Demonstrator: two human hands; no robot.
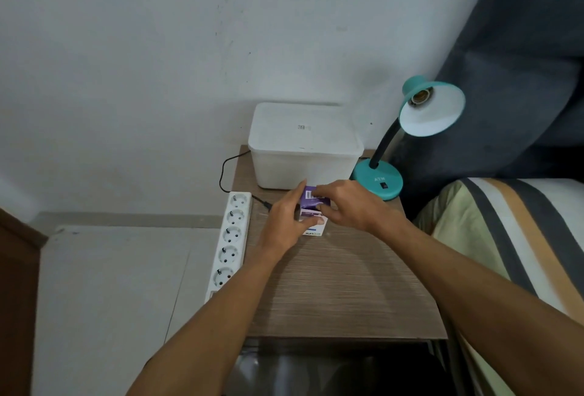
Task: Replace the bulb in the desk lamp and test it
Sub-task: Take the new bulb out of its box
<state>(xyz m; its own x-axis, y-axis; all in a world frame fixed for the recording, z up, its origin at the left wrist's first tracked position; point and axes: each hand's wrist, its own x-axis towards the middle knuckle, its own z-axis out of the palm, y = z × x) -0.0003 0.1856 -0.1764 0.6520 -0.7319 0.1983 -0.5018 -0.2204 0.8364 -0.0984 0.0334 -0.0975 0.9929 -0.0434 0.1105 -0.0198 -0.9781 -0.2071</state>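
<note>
A small purple and white bulb box (311, 213) stands on the wooden bedside table (341, 285), just in front of a white tub. My left hand (284, 221) grips its left side. My right hand (350, 206) lies over its top right, fingers on the purple top flap. The teal desk lamp (379, 182) stands at the table's back right; its shade (433, 111) tilts toward me and the socket (422, 97) inside holds no bulb. No bulb is visible; the box's contents are hidden.
A white lidded plastic tub (303, 149) sits at the table's back against the wall. A white power strip (230, 240) lies along the table's left edge, a black cable and plug (265, 204) beside it. A striped bed (518, 237) is right, dark curtain (521, 63) behind the lamp.
</note>
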